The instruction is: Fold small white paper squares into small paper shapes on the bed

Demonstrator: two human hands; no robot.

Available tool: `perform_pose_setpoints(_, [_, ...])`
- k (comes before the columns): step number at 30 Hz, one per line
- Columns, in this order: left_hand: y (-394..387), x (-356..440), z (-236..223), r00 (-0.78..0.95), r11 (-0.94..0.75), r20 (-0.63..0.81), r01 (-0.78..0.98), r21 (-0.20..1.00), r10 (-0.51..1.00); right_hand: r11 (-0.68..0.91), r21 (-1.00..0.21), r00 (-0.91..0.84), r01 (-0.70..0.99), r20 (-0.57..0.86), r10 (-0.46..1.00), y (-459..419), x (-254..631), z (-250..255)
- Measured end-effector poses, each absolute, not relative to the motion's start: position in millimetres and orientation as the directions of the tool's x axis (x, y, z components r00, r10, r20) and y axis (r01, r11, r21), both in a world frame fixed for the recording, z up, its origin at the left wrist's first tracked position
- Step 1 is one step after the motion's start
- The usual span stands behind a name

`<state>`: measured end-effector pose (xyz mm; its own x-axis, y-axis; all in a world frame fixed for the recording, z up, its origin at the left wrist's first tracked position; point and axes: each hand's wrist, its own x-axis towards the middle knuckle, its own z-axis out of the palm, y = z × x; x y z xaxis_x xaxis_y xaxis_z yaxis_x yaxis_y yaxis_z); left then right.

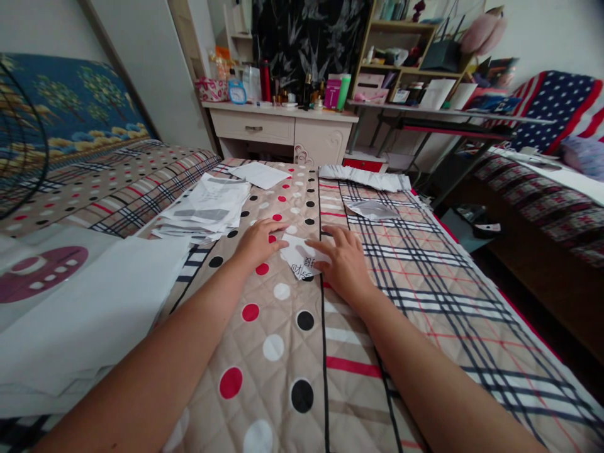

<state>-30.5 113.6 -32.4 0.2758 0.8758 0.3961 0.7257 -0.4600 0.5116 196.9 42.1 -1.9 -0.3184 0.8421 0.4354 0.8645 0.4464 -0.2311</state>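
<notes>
A small folded piece of white paper [304, 251] with black printed characters lies on the patterned quilt between my hands. My left hand [259, 244] is at its left side, fingers stretched forward and the thumb tip at the paper's edge. On the right, my right hand [346, 259] rests with spread fingers, its thumb and index finger lying over the paper's right part. Whether any fingertip goes under the sheet cannot be seen. Left of my left hand is a stack of printed papers [212, 204], with a plain white sheet [262, 175] just beyond.
Large white sheets [108, 296] cover the near left of the quilt [278, 390]. A silvery folded strip [363, 178] and a grey-white flat piece [370, 209] lie farther off to the right. Beyond the bed stands a white dresser [264, 129] with bottles on top.
</notes>
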Motion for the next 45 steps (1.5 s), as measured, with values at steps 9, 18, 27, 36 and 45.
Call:
perform_pose_setpoints(9, [97,-19,-24,0.275,-0.581,0.556,0.641,0.502,0.785,0.516,-0.209,-0.412,0.831,0.391,0.823,45,198,-11])
perform_pose_setpoints(18, [91,-5,-20,0.579,-0.678,0.357,0.589,0.440,0.734,0.317,-0.348,-0.217,0.882,0.297,0.930,48,203,-5])
perform_pose_setpoints(27, [90,-3,-10,0.595,-0.697,0.365,0.630,0.342,0.716,0.370,-0.301,-0.248,0.879,0.373,0.894,46,199,1])
perform_pose_setpoints(36, [90,-4,-12,0.547,-0.653,0.359,0.655,0.379,0.757,0.361,-0.329,-0.240,0.872,0.355,0.904,46,197,1])
perform_pose_setpoints(45, [91,-2,-17,0.459,-0.567,0.339,0.599,0.565,0.821,0.392,-0.559,-0.253,0.731,0.312,0.916,64,203,-5])
